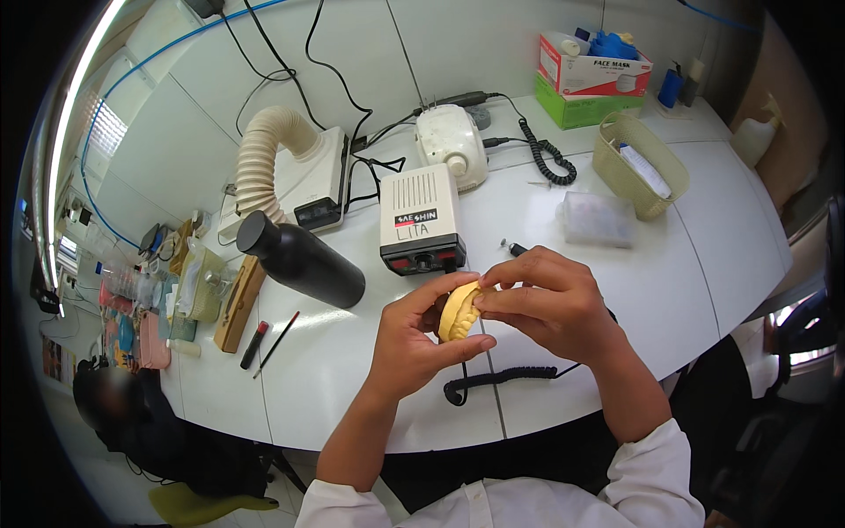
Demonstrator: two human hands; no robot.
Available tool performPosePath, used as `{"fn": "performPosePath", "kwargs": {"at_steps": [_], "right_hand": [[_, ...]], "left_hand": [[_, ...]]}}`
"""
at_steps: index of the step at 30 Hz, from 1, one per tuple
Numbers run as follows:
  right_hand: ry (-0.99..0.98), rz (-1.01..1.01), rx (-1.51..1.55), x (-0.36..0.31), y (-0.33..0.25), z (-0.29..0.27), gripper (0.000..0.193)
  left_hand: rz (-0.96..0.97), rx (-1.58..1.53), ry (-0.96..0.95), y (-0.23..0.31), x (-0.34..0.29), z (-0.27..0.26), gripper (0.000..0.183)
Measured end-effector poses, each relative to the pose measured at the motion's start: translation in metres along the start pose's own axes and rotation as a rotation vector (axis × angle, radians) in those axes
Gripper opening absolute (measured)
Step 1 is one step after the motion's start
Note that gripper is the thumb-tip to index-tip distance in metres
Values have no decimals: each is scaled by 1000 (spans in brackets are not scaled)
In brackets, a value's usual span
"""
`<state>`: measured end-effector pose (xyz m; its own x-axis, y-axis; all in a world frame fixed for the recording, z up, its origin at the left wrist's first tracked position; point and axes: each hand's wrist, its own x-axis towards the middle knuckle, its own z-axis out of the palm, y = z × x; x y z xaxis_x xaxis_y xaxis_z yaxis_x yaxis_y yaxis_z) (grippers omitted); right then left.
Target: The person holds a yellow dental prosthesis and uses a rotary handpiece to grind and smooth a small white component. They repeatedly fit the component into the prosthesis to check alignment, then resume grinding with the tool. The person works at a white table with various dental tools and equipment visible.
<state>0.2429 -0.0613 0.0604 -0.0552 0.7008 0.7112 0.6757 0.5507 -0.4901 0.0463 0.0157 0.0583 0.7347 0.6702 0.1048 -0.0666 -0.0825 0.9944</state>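
A yellow dental cast [458,315] with a row of moulded teeth is held up over the white table, in front of a boxy control unit. My left hand [414,339] grips it from the left, with fingers behind and the thumb along its lower edge. My right hand [546,304] reaches in from the right, its fingertips pinched on the cast's upper right edge. Whether those fingertips hold anything small besides the cast is hidden. A dental handpiece [513,248] lies just behind my right hand, partly covered by it.
Behind my hands stand the cream control unit [421,220], a black bottle [299,261] and a ribbed suction hose [264,158]. A coiled black cord [506,376] lies near the front edge. Right are a clear plastic box [598,220] and green basket [647,189]. Another person [167,431] sits left.
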Motion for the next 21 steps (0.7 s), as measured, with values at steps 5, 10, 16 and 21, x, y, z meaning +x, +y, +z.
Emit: {"fn": "performPosePath", "kwargs": {"at_steps": [5, 10, 16, 21], "right_hand": [[-5, -10, 8, -1, 1, -1, 17], [52, 2, 53, 0, 1, 2, 18], [98, -90, 11, 2, 0, 1, 17], [115, -175, -56, 3, 0, 4, 19]], "left_hand": [[80, 47, 38, -6, 1, 2, 60], [321, 444, 120, -6, 2, 5, 59], [477, 647, 159, -3, 0, 5, 60], [241, 195, 118, -2, -3, 9, 60]]}}
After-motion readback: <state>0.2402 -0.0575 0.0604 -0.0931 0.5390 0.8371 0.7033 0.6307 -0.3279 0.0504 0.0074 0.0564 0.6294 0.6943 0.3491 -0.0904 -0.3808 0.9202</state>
